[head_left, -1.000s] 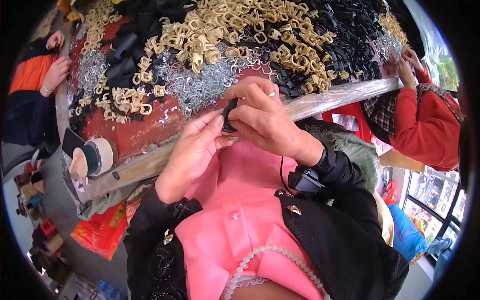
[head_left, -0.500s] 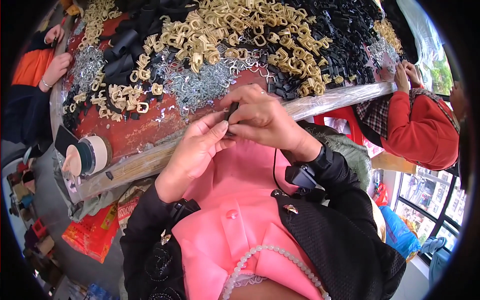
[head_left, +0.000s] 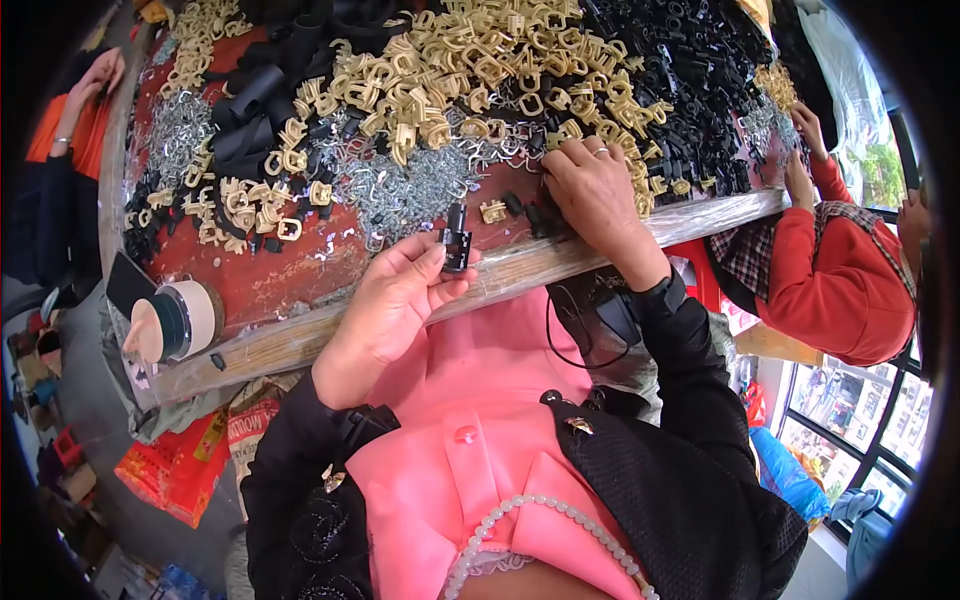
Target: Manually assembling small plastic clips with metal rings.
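Note:
My left hand (head_left: 388, 300) pinches a small black plastic fitting (head_left: 457, 250), a squarish frame with a narrow post pointing away from me, just over the table's near edge. To the right, my right hand (head_left: 598, 195) is at the near side of the heap of gold-coloured plastic loops (head_left: 430, 85). Its fingers are bent down among the parts, and their tips are hidden, so whatever they grip does not show. Small black pieces (head_left: 538, 212) and one loose gold loop (head_left: 493, 211) lie beside it. Silver metal hooks (head_left: 405, 192) form a pile beyond my left hand.
A wooden rail (head_left: 290, 335) wrapped in clear plastic edges the red tabletop (head_left: 275, 282). Round tape rolls (head_left: 180, 318) stand at the near left corner. More black parts (head_left: 690, 95) are heaped at the right. Co-workers' hands (head_left: 800, 150) work at the right and far left.
My hands were together around the black fitting. My right hand has let go and moved right and away to the parts; my left still holds the fitting.

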The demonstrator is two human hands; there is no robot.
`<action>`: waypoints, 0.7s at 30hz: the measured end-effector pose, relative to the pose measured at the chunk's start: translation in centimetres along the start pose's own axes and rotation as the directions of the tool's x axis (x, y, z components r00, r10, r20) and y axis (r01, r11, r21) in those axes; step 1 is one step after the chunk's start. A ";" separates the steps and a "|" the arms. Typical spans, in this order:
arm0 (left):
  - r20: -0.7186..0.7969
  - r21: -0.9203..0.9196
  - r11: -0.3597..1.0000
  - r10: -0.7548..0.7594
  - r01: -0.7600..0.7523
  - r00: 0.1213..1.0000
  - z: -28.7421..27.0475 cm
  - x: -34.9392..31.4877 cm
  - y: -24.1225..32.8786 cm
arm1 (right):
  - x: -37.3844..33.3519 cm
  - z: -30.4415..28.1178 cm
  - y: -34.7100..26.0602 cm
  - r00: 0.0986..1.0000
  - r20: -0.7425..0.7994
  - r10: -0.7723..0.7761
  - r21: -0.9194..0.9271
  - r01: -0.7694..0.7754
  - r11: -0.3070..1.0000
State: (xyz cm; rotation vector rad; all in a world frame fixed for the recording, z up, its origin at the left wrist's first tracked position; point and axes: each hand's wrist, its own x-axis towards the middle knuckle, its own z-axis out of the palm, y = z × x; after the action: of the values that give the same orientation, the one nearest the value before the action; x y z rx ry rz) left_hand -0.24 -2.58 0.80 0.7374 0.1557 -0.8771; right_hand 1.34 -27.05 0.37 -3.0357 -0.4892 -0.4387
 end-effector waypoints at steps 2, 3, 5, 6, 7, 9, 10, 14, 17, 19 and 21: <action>-0.006 -0.003 1.000 0.001 -0.001 1.000 -0.1 -0.1 -0.1 | 0.0 0.0 -0.1 1.000 -0.017 -0.017 0.010 0.017 1.000; -0.010 -0.006 1.000 0.001 -0.001 1.000 -0.1 -0.2 -0.2 | -0.1 0.0 -0.1 0.999 -0.032 -0.032 0.018 0.033 0.999; -0.011 -0.007 1.000 0.002 -0.002 1.000 -0.1 -0.3 -0.3 | -0.1 0.0 0.0 0.998 -0.051 -0.047 0.022 0.048 0.999; -0.011 -0.010 1.000 0.004 -0.004 1.000 -0.1 -0.3 -0.4 | -0.1 0.2 0.1 0.996 -0.040 -0.077 0.021 0.078 0.997; -0.012 -0.012 1.000 0.007 -0.007 1.000 0.0 -0.4 -0.5 | -0.1 0.4 0.1 0.994 -0.029 -0.108 0.020 0.109 0.994; -0.010 -0.013 1.000 0.012 -0.012 1.000 0.1 -0.7 -0.7 | -0.2 0.7 0.2 0.990 -0.020 -0.139 0.016 0.140 0.990; -0.007 -0.012 1.000 0.007 -0.007 1.000 0.1 -0.7 -0.6 | -0.2 0.7 0.3 0.989 -0.026 -0.145 0.021 0.145 0.989; -0.004 -0.004 1.000 0.008 -0.008 1.000 -0.4 -1.2 -1.1 | -0.7 0.6 0.1 0.990 -0.057 -0.129 0.045 0.132 0.990; -0.035 0.015 1.000 0.022 -0.022 0.999 -0.7 -0.6 -1.0 | -1.0 1.6 0.7 0.991 -0.111 -0.069 0.175 0.088 0.981; -0.060 0.055 0.997 0.057 -0.054 0.997 -1.4 -0.8 -0.9 | -0.9 2.6 0.8 0.969 -0.228 -0.094 0.173 0.136 0.976; -0.062 0.033 0.998 0.047 -0.045 0.997 -2.0 -1.1 -0.6 | -1.1 2.6 0.2 0.979 -0.173 -0.108 0.144 0.134 0.980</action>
State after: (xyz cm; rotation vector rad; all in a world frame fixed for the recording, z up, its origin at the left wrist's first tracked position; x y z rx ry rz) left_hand -1.00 -0.84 -0.54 0.7954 0.1804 -0.8148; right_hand 1.14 -27.41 -2.47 -2.8012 -0.6672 -0.6195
